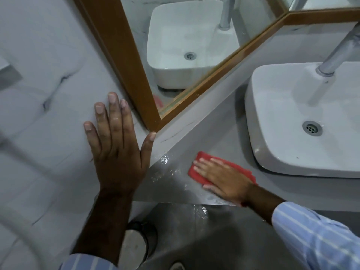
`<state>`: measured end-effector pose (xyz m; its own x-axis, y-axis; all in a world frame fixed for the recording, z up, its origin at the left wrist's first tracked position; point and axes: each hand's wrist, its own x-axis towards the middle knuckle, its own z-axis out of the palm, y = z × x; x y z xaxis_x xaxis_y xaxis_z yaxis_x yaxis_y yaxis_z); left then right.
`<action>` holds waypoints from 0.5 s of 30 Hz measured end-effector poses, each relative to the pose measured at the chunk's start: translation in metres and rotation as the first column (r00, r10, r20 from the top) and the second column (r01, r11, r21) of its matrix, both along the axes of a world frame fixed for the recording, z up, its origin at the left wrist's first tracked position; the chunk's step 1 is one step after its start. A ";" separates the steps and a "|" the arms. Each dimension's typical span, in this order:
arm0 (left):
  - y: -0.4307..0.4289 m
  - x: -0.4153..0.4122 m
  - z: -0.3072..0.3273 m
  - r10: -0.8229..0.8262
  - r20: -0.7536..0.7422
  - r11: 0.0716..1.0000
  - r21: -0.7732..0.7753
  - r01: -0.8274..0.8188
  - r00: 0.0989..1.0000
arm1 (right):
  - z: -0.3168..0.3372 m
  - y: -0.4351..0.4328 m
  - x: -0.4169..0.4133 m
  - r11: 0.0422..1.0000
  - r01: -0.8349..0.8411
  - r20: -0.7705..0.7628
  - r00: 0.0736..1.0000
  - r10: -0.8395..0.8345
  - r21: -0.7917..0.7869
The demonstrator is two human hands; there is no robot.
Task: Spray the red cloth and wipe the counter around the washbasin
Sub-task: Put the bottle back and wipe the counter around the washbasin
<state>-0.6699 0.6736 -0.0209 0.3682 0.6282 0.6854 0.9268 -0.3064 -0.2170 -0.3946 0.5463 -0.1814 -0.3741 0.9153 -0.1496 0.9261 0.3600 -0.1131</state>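
Observation:
The red cloth (236, 167) lies flat on the grey counter (212, 139), left of the white washbasin (272, 152). My right hand (224, 178) presses down on the cloth with fingers spread, covering most of it. My left hand (116, 145) rests flat and open against the tiled side wall (48, 84), its thumb at the corner where wall and counter meet. Wet streaks (165, 168) glisten on the counter left of the cloth. No spray bottle is in view.
A wood-framed mirror (194, 45) stands behind the counter and reflects the basin. A chrome tap (339, 55) rises from the basin's back. Below the counter edge the floor (194, 240) is wet, with a shoe (140, 242) visible.

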 end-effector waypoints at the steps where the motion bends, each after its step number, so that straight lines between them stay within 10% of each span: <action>1: 0.001 -0.003 0.000 -0.004 -0.008 1.000 0.004 0.004 1.000 | -0.001 0.003 0.008 0.984 0.176 -0.011 0.984 -0.176 0.027; 5: 0.002 -0.002 -0.001 -0.035 -0.003 0.999 0.010 0.035 0.999 | -0.003 0.029 -0.020 0.627 0.773 -0.054 0.633 -0.772 0.099; 11: 0.003 -0.005 0.001 -0.048 0.003 0.999 0.004 0.048 0.999 | -0.021 -0.054 -0.044 0.983 0.112 0.058 0.991 -0.122 0.144; 15: 0.000 -0.007 0.003 -0.061 -0.008 0.998 -0.004 0.061 0.998 | -0.010 -0.048 -0.029 0.823 0.554 0.037 0.826 -0.562 0.127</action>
<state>-0.6766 0.6739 -0.0183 0.4117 0.6065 0.6801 0.9044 -0.3634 -0.2234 -0.4233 0.4978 -0.1917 0.2132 0.9759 -0.0459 0.9761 -0.2148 -0.0321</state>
